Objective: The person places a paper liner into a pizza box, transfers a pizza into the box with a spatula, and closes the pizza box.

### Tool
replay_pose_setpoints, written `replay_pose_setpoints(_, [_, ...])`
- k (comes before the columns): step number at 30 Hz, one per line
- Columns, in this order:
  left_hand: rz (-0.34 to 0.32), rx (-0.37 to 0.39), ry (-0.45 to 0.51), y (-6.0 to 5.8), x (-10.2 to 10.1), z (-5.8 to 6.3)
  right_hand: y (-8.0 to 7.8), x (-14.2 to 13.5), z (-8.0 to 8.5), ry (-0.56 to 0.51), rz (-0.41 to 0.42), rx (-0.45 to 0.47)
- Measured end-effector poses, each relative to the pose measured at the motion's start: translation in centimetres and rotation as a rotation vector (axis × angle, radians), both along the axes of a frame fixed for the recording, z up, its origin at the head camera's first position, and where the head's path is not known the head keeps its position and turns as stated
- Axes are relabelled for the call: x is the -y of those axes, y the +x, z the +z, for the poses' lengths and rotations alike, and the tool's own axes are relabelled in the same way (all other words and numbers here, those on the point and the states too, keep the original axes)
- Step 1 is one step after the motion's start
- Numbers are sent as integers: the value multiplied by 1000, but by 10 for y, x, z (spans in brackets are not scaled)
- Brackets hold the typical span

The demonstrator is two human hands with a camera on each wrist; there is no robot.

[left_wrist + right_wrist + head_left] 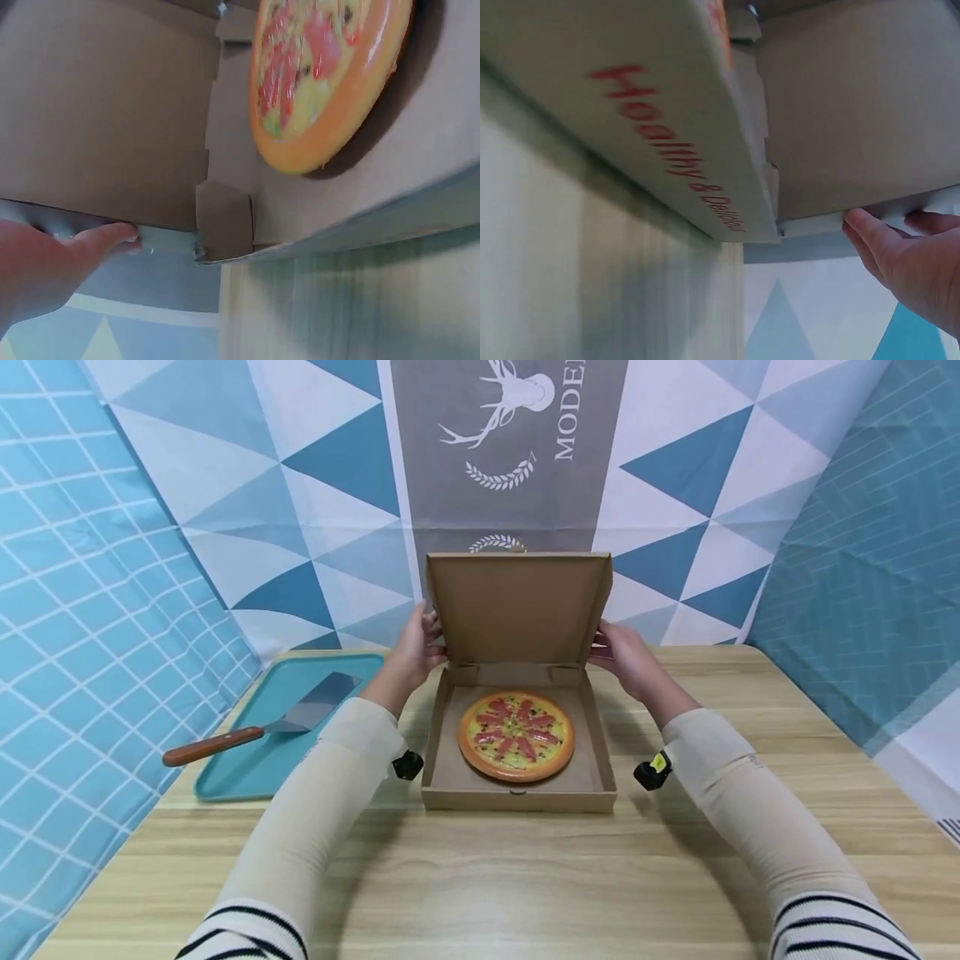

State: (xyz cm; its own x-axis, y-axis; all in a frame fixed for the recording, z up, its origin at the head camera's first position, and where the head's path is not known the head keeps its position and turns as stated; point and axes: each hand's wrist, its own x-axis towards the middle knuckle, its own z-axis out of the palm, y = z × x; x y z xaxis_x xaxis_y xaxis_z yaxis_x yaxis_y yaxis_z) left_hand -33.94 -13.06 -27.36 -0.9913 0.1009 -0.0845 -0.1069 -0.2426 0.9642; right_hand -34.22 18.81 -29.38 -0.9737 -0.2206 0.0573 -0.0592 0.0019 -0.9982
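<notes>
A cardboard pizza box (517,800) stands on the table with its lid (517,610) raised, leaning slightly back. Inside the base lies a round pizza (516,737) with an orange-brown crust and red strips on yellow topping. My left hand (411,647) holds the lid's left side; in the left wrist view its thumb or a finger lies along the lid's edge (169,238). On the opposite side, my right hand (628,656) grips the lid's right edge, its fingertips (861,219) against the side flap. Some fingers of both hands are hidden.
On the left of the wooden table (525,877) lies a teal tray (247,772). Across it rests a spatula (307,706), its wooden handle jutting past the tray's left edge. Patterned cloth walls (330,510) stand behind and at both sides.
</notes>
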Motion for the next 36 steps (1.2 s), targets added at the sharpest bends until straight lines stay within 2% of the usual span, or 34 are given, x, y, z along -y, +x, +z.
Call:
replay_pose_setpoints(5, [-70,-27,-50,15,5,-4,11,0,-5,17,27,-43])
replay_pose_setpoints(8, [-103,-61,-67,23,5,-8,17,-3,-8,65,39,-73])
replay_pose_setpoints(16, [-187,-149,14,40,9,-27,32,-10,-18,146,73,-125])
replay_pose_setpoints(22, [-300,-158,31,49,20,-41,41,-16,-27,141,117,-153])
replay_pose_setpoints(24, [-320,-153,21,53,23,-43,44,-18,-29,146,131,-158])
replay_pose_setpoints(26, [-307,-140,19,58,25,-45,47,-19,-29,151,125,-164])
replay_pose_setpoints(29, [-247,-135,-21,67,26,-46,51,-22,-28,169,75,-161])
replay_pose_setpoints(32, [-145,-125,-92,77,26,-47,59,-23,-25,189,-4,-101])
replay_pose_setpoints(36, [-52,-118,-174,91,28,-46,72,-24,-21,203,-32,-19])
